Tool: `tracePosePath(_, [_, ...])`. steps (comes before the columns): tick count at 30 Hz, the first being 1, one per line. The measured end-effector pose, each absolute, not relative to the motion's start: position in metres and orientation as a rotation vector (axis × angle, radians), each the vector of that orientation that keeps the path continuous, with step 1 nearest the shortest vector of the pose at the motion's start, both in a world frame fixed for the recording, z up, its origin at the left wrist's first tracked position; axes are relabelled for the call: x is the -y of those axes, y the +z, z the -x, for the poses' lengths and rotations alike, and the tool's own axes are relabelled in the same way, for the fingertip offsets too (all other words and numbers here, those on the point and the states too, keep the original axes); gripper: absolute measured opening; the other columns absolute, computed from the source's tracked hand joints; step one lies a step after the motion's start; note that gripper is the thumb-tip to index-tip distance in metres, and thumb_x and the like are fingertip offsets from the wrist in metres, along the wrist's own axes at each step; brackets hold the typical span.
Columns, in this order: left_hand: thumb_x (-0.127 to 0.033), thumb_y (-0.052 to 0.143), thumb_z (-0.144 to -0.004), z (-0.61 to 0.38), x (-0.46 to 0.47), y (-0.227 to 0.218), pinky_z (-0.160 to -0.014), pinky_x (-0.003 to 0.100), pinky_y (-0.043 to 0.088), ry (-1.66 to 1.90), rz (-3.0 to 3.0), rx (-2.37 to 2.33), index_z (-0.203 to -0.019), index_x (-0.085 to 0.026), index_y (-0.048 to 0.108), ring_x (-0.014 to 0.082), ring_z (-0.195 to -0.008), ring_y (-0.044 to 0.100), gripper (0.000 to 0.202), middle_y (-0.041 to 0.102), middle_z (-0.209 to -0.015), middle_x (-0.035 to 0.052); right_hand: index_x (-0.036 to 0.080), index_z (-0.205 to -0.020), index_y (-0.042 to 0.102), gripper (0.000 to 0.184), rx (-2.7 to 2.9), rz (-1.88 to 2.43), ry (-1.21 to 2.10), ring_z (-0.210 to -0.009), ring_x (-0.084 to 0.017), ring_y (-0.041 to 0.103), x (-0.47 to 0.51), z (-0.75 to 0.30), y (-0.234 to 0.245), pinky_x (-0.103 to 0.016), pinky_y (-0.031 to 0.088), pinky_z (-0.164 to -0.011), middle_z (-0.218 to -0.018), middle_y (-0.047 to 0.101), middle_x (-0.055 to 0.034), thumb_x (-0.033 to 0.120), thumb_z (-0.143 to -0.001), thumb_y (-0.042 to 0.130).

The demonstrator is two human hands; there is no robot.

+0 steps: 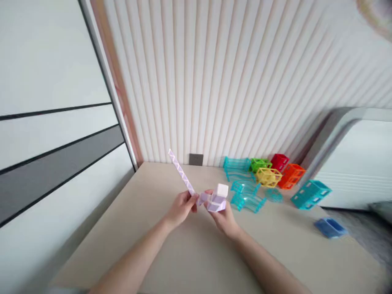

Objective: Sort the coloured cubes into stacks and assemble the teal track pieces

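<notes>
I hold a lilac and white twist-snake puzzle (211, 199) above the beige table (196, 249). My left hand (181, 208) pinches the puzzle where its straight part (181, 171) begins; that part sticks up and to the left. My right hand (225, 216) is wrapped under the folded, blocky end, which shows a white cube face on top. Both hands are closed on the puzzle, near the middle of the table.
Several clear plastic toy frames lie at the table's back right: teal curved pieces (245, 196), a green one (259, 164), a yellow one (268, 176), a red one (280, 161), an orange one (292, 175), a teal block (310, 194), a blue tray (330, 226). A ribbed wall with a socket (196, 159) stands behind.
</notes>
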State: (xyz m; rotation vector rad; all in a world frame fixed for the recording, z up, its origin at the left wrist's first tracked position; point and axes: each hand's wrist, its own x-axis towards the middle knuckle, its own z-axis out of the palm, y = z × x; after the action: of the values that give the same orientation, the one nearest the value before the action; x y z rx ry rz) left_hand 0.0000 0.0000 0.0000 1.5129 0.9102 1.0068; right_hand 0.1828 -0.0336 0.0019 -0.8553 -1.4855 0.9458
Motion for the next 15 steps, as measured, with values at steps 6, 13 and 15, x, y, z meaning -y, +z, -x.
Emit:
tracePosePath(6, [-0.061, 0.059, -0.089, -0.002, 0.008, 0.01, -0.055, 0.024, 0.042, 0.909, -1.368, -0.735, -0.079, -0.014, 0.062, 0.0104, -0.053, 0.052, 0.048, 0.059, -0.066, 0.0006, 0.023, -0.111, 0.068, 0.026, 1.649, 0.873, 0.987, -0.085, -0.023, 0.073, 0.037, -0.19, 0.001, -0.035, 0.059, -0.081, -0.095, 0.075, -0.0059, 0.041, -0.093, 0.065])
tracePosePath(13, [-0.064, 0.061, -0.086, -0.001, 0.008, 0.015, -0.052, 0.024, 0.043, 0.818, -1.355, -0.701, -0.084, -0.014, 0.06, 0.0106, -0.053, 0.055, 0.051, 0.061, -0.071, 0.0016, 0.022, -0.104, 0.068, 0.022, 1.788, 0.966, 0.716, -0.079, -0.021, 0.071, 0.033, -0.195, -0.002, -0.032, 0.057, -0.072, -0.09, 0.074, -0.0064, 0.041, -0.094, 0.063])
tracePosePath(15, [-0.065, 0.059, -0.087, -0.001, 0.009, 0.015, -0.052, 0.024, 0.043, 0.821, -1.399, -0.717, -0.086, -0.014, 0.059, 0.0112, -0.054, 0.056, 0.051, 0.061, -0.072, 0.0015, 0.022, -0.101, 0.069, 0.02, 1.846, 0.973, 0.612, -0.078, -0.021, 0.069, 0.033, -0.196, -0.002, -0.032, 0.056, -0.072, -0.09, 0.074, -0.0067, 0.04, -0.094, 0.062])
